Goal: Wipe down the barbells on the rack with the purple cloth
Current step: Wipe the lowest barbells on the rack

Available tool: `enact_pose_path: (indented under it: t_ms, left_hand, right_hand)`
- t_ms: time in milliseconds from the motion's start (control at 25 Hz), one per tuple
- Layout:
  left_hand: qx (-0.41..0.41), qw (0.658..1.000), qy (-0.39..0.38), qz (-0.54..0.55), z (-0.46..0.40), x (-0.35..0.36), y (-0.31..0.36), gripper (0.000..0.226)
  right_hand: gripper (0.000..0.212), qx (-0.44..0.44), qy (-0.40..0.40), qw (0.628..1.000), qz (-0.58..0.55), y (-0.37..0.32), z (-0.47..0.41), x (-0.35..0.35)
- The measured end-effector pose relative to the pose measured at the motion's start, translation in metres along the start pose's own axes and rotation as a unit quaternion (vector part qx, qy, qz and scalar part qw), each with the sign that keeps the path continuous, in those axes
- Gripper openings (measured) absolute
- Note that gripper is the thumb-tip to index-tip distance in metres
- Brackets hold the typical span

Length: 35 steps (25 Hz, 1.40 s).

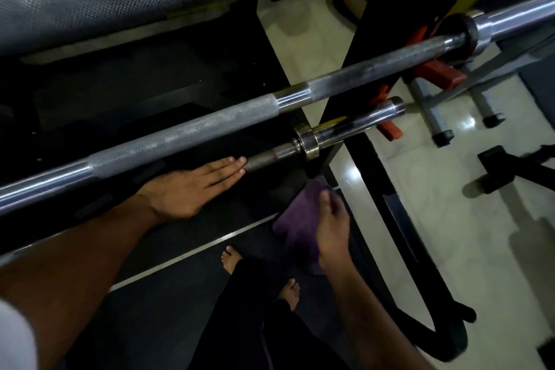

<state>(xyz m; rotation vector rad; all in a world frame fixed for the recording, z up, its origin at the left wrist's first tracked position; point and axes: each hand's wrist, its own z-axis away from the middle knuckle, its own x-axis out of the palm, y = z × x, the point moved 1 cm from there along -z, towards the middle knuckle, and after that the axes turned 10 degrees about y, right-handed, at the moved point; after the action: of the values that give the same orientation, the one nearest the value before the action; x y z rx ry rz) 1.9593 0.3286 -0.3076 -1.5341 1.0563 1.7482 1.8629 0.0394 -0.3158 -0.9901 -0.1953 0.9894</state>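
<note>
Left hand (192, 186) flat, fingers straight along the lowest barbell (303, 141), right hand (332, 228) below it, grip clamped on purple cloth (297, 228)

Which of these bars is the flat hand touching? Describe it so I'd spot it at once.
Start at the black rack holding three steel bars. Take the lowest barbell, under the long knurled bar; the left hand lies flat on it. Unlike the others, it is short with a dark shaft and ends in a shiny collar and stubby sleeve.

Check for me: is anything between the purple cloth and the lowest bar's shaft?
Nothing visible. The right hand holds the purple cloth just below the lowest bar, with open space between. The left hand lies flat, its fingertips at that shaft further left.
</note>
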Motion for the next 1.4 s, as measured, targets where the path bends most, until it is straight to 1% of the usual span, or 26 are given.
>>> enact_pose_path:
  t_ms: [40,80,120,160,240,280,320,400,440,560,720,760,840,880,920,1000,1080,1120,1240,1320,1400]
  left_hand:
    - [-0.001,1.0,-0.002,0.002,0.0,0.0,-0.001,0.1]
    - [-0.001,1.0,-0.006,0.007,-0.001,0.0,-0.001,0.1]
    - [0.001,1.0,-0.009,0.012,-0.002,0.0,-0.001,0.1]
    - [0.003,1.0,-0.01,0.018,-0.001,0.001,-0.002,0.101]
    - [0.008,1.0,-0.004,0.025,0.0,0.003,-0.002,0.102]
    - [0.009,1.0,0.0,0.023,0.0,0.003,-0.003,0.102]
    - [0.009,1.0,0.004,0.015,-0.001,0.003,-0.004,0.102]
    - [0.008,1.0,-0.003,0.011,0.001,0.006,-0.005,0.1]
    - [0.004,1.0,-0.007,0.013,0.003,0.006,-0.005,0.098]
    - [-0.005,1.0,0.007,-0.003,0.003,0.006,-0.005,0.097]
    - [0.007,1.0,-0.01,0.01,0.003,0.005,-0.008,0.095]
    - [0.005,1.0,-0.007,0.012,0.003,0.005,-0.009,0.095]
    - [0.002,1.0,-0.002,0.009,0.004,0.005,-0.008,0.094]
    - [0.001,1.0,0.001,0.005,0.004,0.005,-0.008,0.092]
    - [0.0,1.0,0.011,0.002,0.004,0.002,-0.008,0.088]
    - [-0.008,0.999,0.04,0.003,0.004,-0.003,-0.004,0.081]
    - [-0.056,0.997,0.055,0.015,0.002,-0.012,0.014,0.071]
    - [-0.094,0.993,0.058,0.032,0.006,-0.016,0.029,0.07]
    - [-0.195,0.969,0.098,0.112,0.045,-0.03,0.08,0.072]
    - [-0.203,0.96,0.103,0.161,0.086,-0.04,0.101,0.069]
    - [-0.181,0.962,0.113,0.173,0.124,-0.052,0.103,0.064]
  right_hand:
    - [0.022,0.103,0.026,0.989,-0.102,-0.001,-0.005,-0.002]
    - [0.032,0.182,0.018,0.966,-0.18,-0.004,-0.011,0.0]
    - [0.04,0.223,-0.004,0.943,-0.246,-0.008,-0.021,0.008]
    - [0.044,0.24,-0.024,0.921,-0.305,-0.015,-0.032,0.022]
    - [0.041,0.25,-0.041,0.89,-0.379,-0.036,-0.049,0.057]
    - [0.04,0.25,-0.041,0.883,-0.395,-0.045,-0.055,0.073]
    - [0.04,0.244,-0.037,0.884,-0.396,-0.051,-0.057,0.085]
    - [0.042,0.221,-0.043,0.899,-0.375,-0.054,-0.052,0.089]
    - [0.043,0.201,-0.062,0.911,-0.355,-0.053,-0.044,0.082]
    - [0.039,0.176,-0.089,0.944,-0.263,-0.044,-0.014,0.042]
    - [0.017,0.124,-0.116,0.966,-0.197,-0.035,0.027,-0.005]
    - [0.019,0.113,-0.124,0.971,-0.169,-0.032,0.036,-0.011]
    - [0.035,0.099,-0.14,0.979,-0.107,-0.027,0.051,-0.019]
    - [0.039,0.095,-0.138,0.982,-0.086,-0.024,0.056,-0.021]
    - [0.039,0.091,-0.129,0.985,-0.076,-0.025,0.063,-0.024]
    - [0.032,0.083,-0.101,0.989,-0.074,-0.031,0.082,-0.027]
    - [0.028,0.07,-0.08,0.992,-0.065,-0.037,0.102,-0.031]
    - [0.028,0.06,-0.076,0.994,-0.056,-0.038,0.113,-0.034]
    - [0.03,0.012,-0.052,0.999,-0.004,-0.037,0.138,-0.04]
    - [0.027,-0.046,-0.038,0.997,0.043,-0.035,0.152,-0.046]
    - [0.026,-0.093,-0.04,0.993,0.059,-0.03,0.163,-0.049]
